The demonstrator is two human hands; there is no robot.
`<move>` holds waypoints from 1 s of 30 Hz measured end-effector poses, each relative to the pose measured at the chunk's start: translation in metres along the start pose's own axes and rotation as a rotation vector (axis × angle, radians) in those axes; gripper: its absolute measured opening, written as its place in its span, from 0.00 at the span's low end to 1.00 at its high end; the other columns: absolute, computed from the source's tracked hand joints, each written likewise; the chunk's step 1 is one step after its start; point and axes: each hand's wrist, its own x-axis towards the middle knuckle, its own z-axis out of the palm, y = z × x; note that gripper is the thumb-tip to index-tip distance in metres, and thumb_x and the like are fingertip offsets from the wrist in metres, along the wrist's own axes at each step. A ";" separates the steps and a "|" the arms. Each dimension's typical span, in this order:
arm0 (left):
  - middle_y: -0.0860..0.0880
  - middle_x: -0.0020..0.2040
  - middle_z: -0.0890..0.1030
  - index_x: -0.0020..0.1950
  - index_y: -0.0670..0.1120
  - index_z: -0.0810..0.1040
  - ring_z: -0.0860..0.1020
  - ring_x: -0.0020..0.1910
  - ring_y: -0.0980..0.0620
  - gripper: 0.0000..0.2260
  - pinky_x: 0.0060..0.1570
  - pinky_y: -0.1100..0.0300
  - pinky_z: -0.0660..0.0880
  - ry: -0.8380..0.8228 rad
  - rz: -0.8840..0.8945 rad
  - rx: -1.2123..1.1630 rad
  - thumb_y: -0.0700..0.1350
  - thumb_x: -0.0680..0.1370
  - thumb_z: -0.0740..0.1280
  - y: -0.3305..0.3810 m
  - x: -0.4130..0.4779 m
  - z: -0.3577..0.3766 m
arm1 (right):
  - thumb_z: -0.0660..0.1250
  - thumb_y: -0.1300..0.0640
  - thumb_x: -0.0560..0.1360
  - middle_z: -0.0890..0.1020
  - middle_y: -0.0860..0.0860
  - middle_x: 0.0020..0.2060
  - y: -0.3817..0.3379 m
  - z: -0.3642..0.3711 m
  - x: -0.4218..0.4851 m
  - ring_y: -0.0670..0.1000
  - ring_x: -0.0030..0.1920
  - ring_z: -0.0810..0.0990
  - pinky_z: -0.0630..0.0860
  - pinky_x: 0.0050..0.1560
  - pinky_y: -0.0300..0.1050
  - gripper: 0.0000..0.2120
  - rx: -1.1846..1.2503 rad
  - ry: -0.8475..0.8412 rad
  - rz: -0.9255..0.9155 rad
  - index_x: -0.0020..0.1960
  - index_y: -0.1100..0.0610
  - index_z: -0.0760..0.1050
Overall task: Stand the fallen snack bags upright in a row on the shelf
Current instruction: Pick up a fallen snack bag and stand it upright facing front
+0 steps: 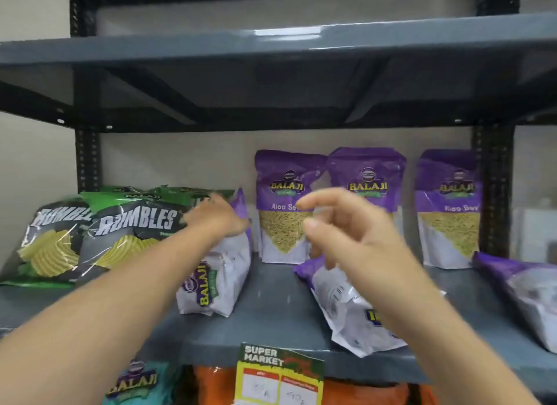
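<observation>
Three purple Balaji bags stand upright at the back of the grey shelf [271,320]: one [283,205], a second [366,175] partly behind my right hand, a third [447,208]. A fourth purple bag [215,281] leans sideways, and my left hand [215,219] rests on its top edge, fingers curled over it. A fallen purple bag [352,311] lies flat near the front edge, beneath my right hand [346,229], which hovers open and blurred above it. Another fallen purple bag [530,296] lies at the far right.
Green and black Rumbles chip bags [99,236] lean in a stack at the shelf's left. A yellow supermarket price tag [280,377] hangs on the front edge. A teal bag [135,383] and orange bags [361,392] fill the shelf below. Another shelf [271,46] sits overhead.
</observation>
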 end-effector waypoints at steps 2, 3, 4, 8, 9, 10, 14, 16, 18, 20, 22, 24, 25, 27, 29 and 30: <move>0.43 0.72 0.73 0.78 0.42 0.58 0.77 0.65 0.40 0.44 0.65 0.47 0.73 -0.123 -0.011 0.082 0.70 0.72 0.60 -0.006 -0.004 0.005 | 0.68 0.61 0.76 0.74 0.48 0.34 0.013 0.016 0.003 0.48 0.34 0.73 0.70 0.33 0.35 0.06 -0.072 -0.102 0.156 0.50 0.52 0.79; 0.44 0.69 0.76 0.74 0.43 0.66 0.79 0.63 0.42 0.37 0.62 0.51 0.74 -0.129 0.029 0.105 0.67 0.74 0.59 -0.008 -0.003 0.010 | 0.68 0.60 0.76 0.74 0.47 0.34 0.025 0.023 0.004 0.46 0.32 0.72 0.70 0.34 0.36 0.05 -0.135 -0.141 0.199 0.50 0.52 0.79; 0.45 0.67 0.78 0.69 0.44 0.72 0.79 0.62 0.43 0.30 0.58 0.53 0.75 -0.100 0.064 0.122 0.64 0.76 0.59 -0.008 -0.007 0.012 | 0.68 0.59 0.75 0.74 0.46 0.34 0.034 0.032 0.002 0.45 0.31 0.71 0.70 0.36 0.36 0.05 -0.196 -0.190 0.241 0.50 0.52 0.78; 0.44 0.63 0.80 0.65 0.44 0.74 0.79 0.60 0.42 0.21 0.52 0.53 0.74 -0.008 0.114 0.020 0.57 0.78 0.63 -0.006 -0.005 0.009 | 0.66 0.54 0.76 0.75 0.45 0.33 0.064 0.054 0.009 0.43 0.35 0.73 0.75 0.45 0.44 0.10 -0.361 -0.246 0.361 0.57 0.49 0.75; 0.44 0.62 0.80 0.63 0.44 0.74 0.79 0.60 0.41 0.20 0.53 0.52 0.74 0.003 0.114 -0.027 0.57 0.78 0.63 -0.007 -0.002 0.010 | 0.65 0.52 0.76 0.76 0.45 0.35 0.073 0.061 0.012 0.45 0.38 0.74 0.75 0.47 0.46 0.13 -0.372 -0.240 0.390 0.61 0.49 0.73; 0.43 0.61 0.80 0.61 0.44 0.75 0.79 0.59 0.40 0.19 0.52 0.52 0.74 0.010 0.112 -0.063 0.56 0.78 0.63 -0.009 -0.001 0.010 | 0.64 0.51 0.76 0.76 0.46 0.40 0.079 0.068 0.015 0.47 0.42 0.74 0.74 0.49 0.46 0.17 -0.362 -0.230 0.424 0.64 0.50 0.71; 0.43 0.55 0.83 0.54 0.47 0.81 0.81 0.55 0.39 0.14 0.49 0.52 0.75 0.111 0.100 -0.200 0.53 0.80 0.61 -0.017 -0.004 0.010 | 0.61 0.48 0.77 0.71 0.50 0.70 0.093 0.092 0.028 0.52 0.69 0.71 0.66 0.68 0.46 0.31 -0.010 -0.138 0.646 0.78 0.50 0.57; 0.42 0.53 0.84 0.46 0.49 0.82 0.82 0.54 0.39 0.15 0.51 0.50 0.77 0.132 0.088 -0.295 0.54 0.81 0.59 -0.024 -0.007 0.008 | 0.60 0.50 0.79 0.69 0.51 0.73 0.096 0.102 0.036 0.54 0.73 0.68 0.63 0.69 0.49 0.29 0.155 -0.047 0.787 0.78 0.51 0.56; 0.42 0.50 0.85 0.42 0.49 0.81 0.82 0.52 0.38 0.16 0.52 0.50 0.77 0.158 0.080 -0.421 0.54 0.81 0.58 -0.032 -0.012 0.003 | 0.59 0.47 0.79 0.69 0.51 0.73 0.098 0.109 0.044 0.55 0.73 0.67 0.63 0.68 0.53 0.26 0.313 0.029 0.909 0.76 0.51 0.61; 0.44 0.50 0.85 0.48 0.50 0.83 0.81 0.53 0.39 0.15 0.49 0.52 0.75 0.208 0.073 -0.548 0.55 0.81 0.59 -0.041 -0.017 -0.001 | 0.57 0.44 0.80 0.72 0.52 0.68 0.096 0.114 0.051 0.56 0.72 0.68 0.61 0.71 0.55 0.19 0.426 0.054 0.967 0.69 0.48 0.67; 0.43 0.45 0.84 0.48 0.46 0.83 0.81 0.50 0.39 0.17 0.44 0.53 0.70 0.245 0.065 -0.680 0.55 0.81 0.59 -0.049 -0.021 -0.004 | 0.55 0.40 0.80 0.75 0.53 0.61 0.098 0.117 0.057 0.56 0.67 0.73 0.61 0.72 0.57 0.17 0.483 0.038 0.967 0.63 0.47 0.69; 0.40 0.38 0.82 0.45 0.39 0.81 0.81 0.44 0.38 0.20 0.41 0.52 0.71 0.240 0.091 -0.826 0.55 0.80 0.60 -0.055 -0.022 -0.003 | 0.53 0.38 0.80 0.79 0.53 0.62 0.100 0.118 0.061 0.56 0.65 0.77 0.67 0.69 0.57 0.22 0.536 0.036 0.956 0.64 0.50 0.72; 0.37 0.38 0.82 0.45 0.38 0.80 0.81 0.42 0.37 0.22 0.43 0.50 0.74 0.225 0.117 -0.922 0.56 0.78 0.60 -0.058 -0.021 -0.003 | 0.52 0.38 0.80 0.81 0.53 0.59 0.099 0.118 0.063 0.55 0.60 0.80 0.72 0.63 0.54 0.23 0.575 0.044 0.943 0.64 0.51 0.73; 0.33 0.41 0.83 0.43 0.37 0.79 0.82 0.39 0.37 0.23 0.46 0.47 0.77 0.189 0.145 -1.160 0.58 0.73 0.62 -0.064 -0.017 0.001 | 0.52 0.40 0.81 0.84 0.52 0.50 0.095 0.116 0.064 0.53 0.48 0.82 0.77 0.46 0.46 0.22 0.656 0.067 0.897 0.62 0.52 0.75; 0.35 0.39 0.81 0.41 0.37 0.79 0.78 0.38 0.43 0.20 0.44 0.50 0.73 0.133 0.169 -1.341 0.55 0.73 0.64 -0.069 -0.018 0.006 | 0.56 0.43 0.81 0.85 0.51 0.51 0.097 0.111 0.067 0.51 0.46 0.83 0.78 0.43 0.45 0.21 0.654 0.129 0.791 0.65 0.54 0.75; 0.39 0.38 0.80 0.40 0.39 0.79 0.78 0.38 0.46 0.15 0.43 0.53 0.73 0.109 0.185 -1.402 0.51 0.76 0.65 -0.071 -0.018 0.010 | 0.58 0.45 0.81 0.85 0.52 0.54 0.099 0.110 0.068 0.52 0.49 0.84 0.80 0.46 0.46 0.19 0.613 0.169 0.719 0.65 0.54 0.75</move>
